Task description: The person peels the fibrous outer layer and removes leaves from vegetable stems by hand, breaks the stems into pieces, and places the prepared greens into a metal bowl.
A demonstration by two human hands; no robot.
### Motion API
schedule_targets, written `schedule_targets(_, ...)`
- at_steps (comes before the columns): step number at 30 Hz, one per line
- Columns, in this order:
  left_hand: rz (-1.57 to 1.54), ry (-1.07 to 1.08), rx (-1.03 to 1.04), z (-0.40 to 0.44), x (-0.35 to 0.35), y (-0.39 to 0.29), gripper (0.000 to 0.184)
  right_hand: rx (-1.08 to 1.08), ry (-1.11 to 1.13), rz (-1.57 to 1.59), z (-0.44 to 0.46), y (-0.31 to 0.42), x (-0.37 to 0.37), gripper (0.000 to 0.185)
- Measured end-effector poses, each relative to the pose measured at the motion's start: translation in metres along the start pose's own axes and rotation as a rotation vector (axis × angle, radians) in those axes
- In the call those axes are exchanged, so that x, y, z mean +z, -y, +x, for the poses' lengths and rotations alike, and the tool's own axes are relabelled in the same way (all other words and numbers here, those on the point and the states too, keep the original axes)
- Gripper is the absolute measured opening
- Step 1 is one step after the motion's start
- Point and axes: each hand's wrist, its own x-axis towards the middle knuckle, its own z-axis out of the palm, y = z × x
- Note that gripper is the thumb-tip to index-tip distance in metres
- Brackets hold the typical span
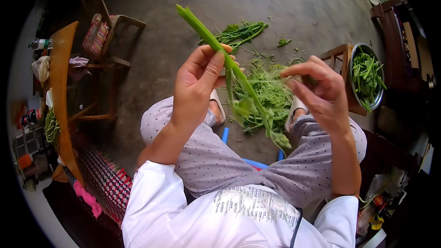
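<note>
My left hand (198, 76) is closed around a thick green leafy stem (200, 27), pinched between thumb and fingers. The stem slants from a cut upper end down to small leaves and a soft tip over the floor. To its right, my right hand (321, 92) pinches a thin pale green strand (271, 81) that stretches across to the stem. Beneath both hands, a heap of stringy green peelings (264, 94) lies on the floor between my feet. Just beyond it rests a bunch of uncut green stems (243, 32).
At the right, a metal basin (380, 94) of green stem pieces stands on a wooden stool (339, 55). A wooden chair (115, 23) and a table edge (64, 73) are at the left. Blue stool legs (225, 135) show below my knees.
</note>
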Motion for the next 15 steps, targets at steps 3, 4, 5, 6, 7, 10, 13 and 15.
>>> schedule_targets(3, -0.043, 0.098, -0.088, -0.006, 0.009, 0.009, 0.023, 0.026, -0.041, 0.012, 0.002, 0.006, 0.023, 0.012)
schedule_targets(4, -0.045, 0.102, -0.095, -0.008, 0.012, 0.010, 0.023, 0.037, -0.063, 0.004, 0.002, 0.007, 0.028, 0.012)
schedule_targets(5, -0.056, 0.112, -0.135, -0.010, 0.014, 0.010, 0.023, 0.048, -0.084, -0.004, 0.002, 0.007, 0.032, 0.012)
schedule_targets(6, -0.068, 0.120, -0.175, -0.011, 0.017, 0.010, 0.022, 0.053, -0.086, -0.005, 0.001, 0.006, 0.033, 0.012)
schedule_targets(7, -0.066, 0.127, -0.164, -0.013, 0.019, 0.010, 0.022, 0.047, -0.100, -0.010, 0.001, 0.005, 0.036, 0.011)
schedule_targets(10, -0.068, 0.121, -0.138, -0.014, 0.023, 0.012, 0.022, 0.035, -0.133, -0.043, 0.002, 0.007, 0.038, 0.010)
schedule_targets(13, -0.042, 0.128, -0.114, -0.015, 0.025, 0.013, 0.022, 0.025, -0.163, -0.034, 0.002, 0.007, 0.039, 0.010)
schedule_targets(15, -0.042, 0.145, -0.108, -0.014, 0.023, 0.016, 0.021, 0.033, -0.144, -0.089, 0.002, 0.008, 0.038, 0.010)
